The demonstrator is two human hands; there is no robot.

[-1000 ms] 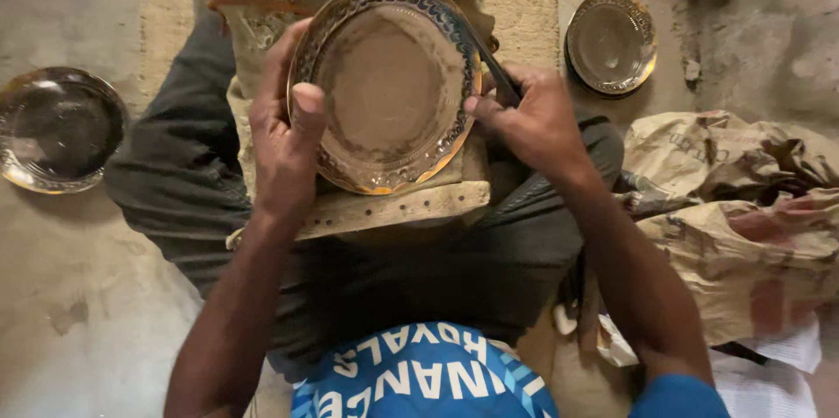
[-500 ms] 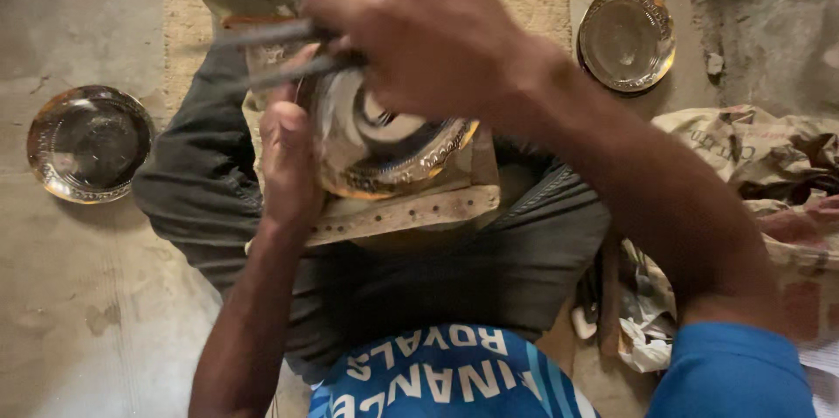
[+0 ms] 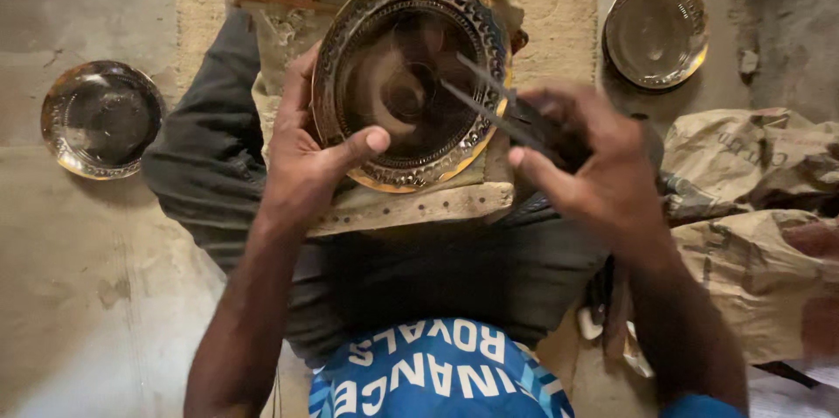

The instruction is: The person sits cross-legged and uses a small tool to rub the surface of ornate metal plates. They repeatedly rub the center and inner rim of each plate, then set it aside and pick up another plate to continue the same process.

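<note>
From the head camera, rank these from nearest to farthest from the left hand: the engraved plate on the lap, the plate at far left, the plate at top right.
1. Engraved plate, held by left hand.
2. Far-left plate, on floor.
3. Top-right plate, across the lap.

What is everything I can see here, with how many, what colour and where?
Patterned metal plate: one, brassy gold with a dark centre, on the lap, propped on a worn wooden block.
Thin metal rods: two, dark grey, lying across the plate's right half.
Small metal plates: two, brassy, on the floor; one at the far left, one at the upper right.
Sacks: crumpled, tan, at the right.
Floor: grey-brown, dusty.
Trousers: dark grey.
Shirt: blue with white lettering.
Left hand: grips the plate's left rim, thumb on its face.
Right hand: holds the rods.
</note>
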